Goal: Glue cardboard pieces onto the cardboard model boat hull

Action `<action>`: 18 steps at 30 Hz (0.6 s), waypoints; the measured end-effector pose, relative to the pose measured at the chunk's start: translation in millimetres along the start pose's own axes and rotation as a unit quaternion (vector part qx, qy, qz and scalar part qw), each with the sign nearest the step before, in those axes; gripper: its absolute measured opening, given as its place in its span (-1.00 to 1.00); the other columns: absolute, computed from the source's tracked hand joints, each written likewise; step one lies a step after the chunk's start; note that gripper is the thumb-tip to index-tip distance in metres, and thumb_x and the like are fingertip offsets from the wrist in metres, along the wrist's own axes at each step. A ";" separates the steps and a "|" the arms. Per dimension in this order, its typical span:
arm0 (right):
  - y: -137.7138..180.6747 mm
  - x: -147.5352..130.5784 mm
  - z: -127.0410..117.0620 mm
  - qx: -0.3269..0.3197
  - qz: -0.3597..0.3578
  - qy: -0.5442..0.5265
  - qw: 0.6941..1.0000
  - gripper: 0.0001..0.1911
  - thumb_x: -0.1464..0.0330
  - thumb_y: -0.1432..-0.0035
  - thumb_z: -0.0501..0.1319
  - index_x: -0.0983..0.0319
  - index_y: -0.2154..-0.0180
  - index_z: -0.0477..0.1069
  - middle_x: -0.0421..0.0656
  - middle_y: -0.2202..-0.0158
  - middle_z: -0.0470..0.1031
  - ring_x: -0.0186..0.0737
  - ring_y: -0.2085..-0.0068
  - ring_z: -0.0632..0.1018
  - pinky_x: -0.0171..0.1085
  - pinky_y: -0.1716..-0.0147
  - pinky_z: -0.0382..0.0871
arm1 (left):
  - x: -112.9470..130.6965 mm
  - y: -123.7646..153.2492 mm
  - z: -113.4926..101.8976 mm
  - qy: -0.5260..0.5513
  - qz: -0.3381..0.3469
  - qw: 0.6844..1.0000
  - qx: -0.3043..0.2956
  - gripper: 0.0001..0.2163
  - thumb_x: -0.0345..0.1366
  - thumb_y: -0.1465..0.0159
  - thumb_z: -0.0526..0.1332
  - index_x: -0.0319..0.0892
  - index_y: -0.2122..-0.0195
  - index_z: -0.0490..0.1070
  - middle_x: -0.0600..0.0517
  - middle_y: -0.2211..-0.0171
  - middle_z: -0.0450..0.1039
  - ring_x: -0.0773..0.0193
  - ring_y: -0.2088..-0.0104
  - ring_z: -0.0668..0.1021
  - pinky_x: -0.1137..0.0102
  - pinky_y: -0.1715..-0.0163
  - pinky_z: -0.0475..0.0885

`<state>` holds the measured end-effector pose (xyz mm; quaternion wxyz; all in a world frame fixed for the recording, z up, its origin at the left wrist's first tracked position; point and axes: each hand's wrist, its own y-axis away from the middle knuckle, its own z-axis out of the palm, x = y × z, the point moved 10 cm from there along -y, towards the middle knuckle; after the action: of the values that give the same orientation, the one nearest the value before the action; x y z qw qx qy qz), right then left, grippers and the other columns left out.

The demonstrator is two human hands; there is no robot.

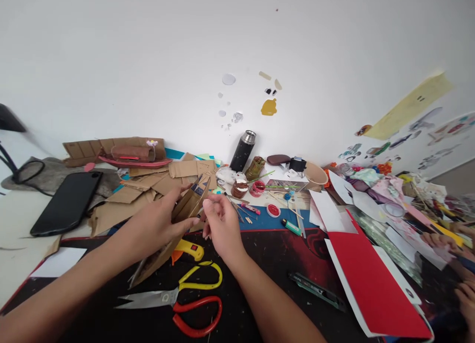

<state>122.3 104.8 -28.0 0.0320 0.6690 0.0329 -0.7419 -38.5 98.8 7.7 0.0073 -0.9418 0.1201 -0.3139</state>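
Note:
A folded cardboard piece (pixel 156 260), boat-like in outline and tilted, is gripped by my left hand (pixel 166 217), thumb in front and fingers behind. Close to its right edge is my right hand (pixel 222 221), its fingers curled and pinched together; whatever they hold is hidden or too small to make out. Below the hands lie scissors (pixel 170 297) with one yellow and one red handle, blades apart. A yellow glue gun (pixel 191 249) rests just behind them, partly covered by the cardboard.
Cardboard scraps (pixel 126 209) and a black phone (pixel 67 203) lie at left. Behind stand a black flask (pixel 243 151) and paint jars (pixel 257 188). At right are a utility knife (pixel 317 291) and red paper (pixel 374 283). Another person's hands (pixel 441 244) show at the far right.

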 end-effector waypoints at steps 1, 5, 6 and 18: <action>-0.8 2.2 0.6 0.008 0.002 -0.001 1.000 -0.51 -0.09 -0.29 0.38 0.14 0.07 0.40 -0.37 0.45 0.42 -0.39 0.66 0.39 -0.37 0.68 0.28 | -0.1 0.4 0.4 -0.023 -0.005 1.000 0.011 -0.20 0.19 -0.35 0.18 -0.18 -0.50 0.20 -0.28 -0.03 0.73 -0.36 -0.01 0.75 0.03 0.09 0.60; -2.6 7.5 0.9 0.021 0.001 0.017 1.000 -0.56 -0.03 -0.30 0.38 0.14 0.07 0.38 -0.36 0.44 0.43 -0.38 0.65 0.38 -0.35 0.65 0.30 | 5.5 4.1 5.7 -0.069 -0.002 0.997 0.032 -0.24 0.13 -0.38 0.19 -0.20 -0.49 0.22 -0.32 -0.08 0.71 -0.35 -0.04 0.74 0.03 0.05 0.60; -2.8 7.6 -0.1 0.024 0.000 0.023 0.999 -0.57 -0.02 -0.30 0.37 0.14 0.06 0.38 -0.36 0.44 0.43 -0.37 0.64 0.39 -0.34 0.65 0.32 | 8.1 5.3 7.3 -0.071 0.004 0.997 0.035 -0.24 0.13 -0.37 0.20 -0.21 -0.48 0.22 -0.34 -0.13 0.69 -0.35 -0.07 0.73 0.03 0.02 0.60; -1.1 5.7 -5.3 0.015 0.002 0.078 0.997 -0.68 0.04 -0.32 0.32 0.13 0.11 0.45 -0.37 0.56 0.30 -0.26 0.64 0.37 -0.29 0.66 0.30 | 19.5 7.3 -10.5 -0.043 -0.013 0.999 0.030 -0.47 0.04 -0.44 0.07 -0.12 -0.27 0.50 -0.15 0.21 0.79 -0.20 0.28 0.77 0.16 0.30 0.56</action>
<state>126.9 106.4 -34.2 0.0203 0.7249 0.0228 -0.6881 -31.2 87.9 27.0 0.0363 -0.9553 0.0982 -0.2764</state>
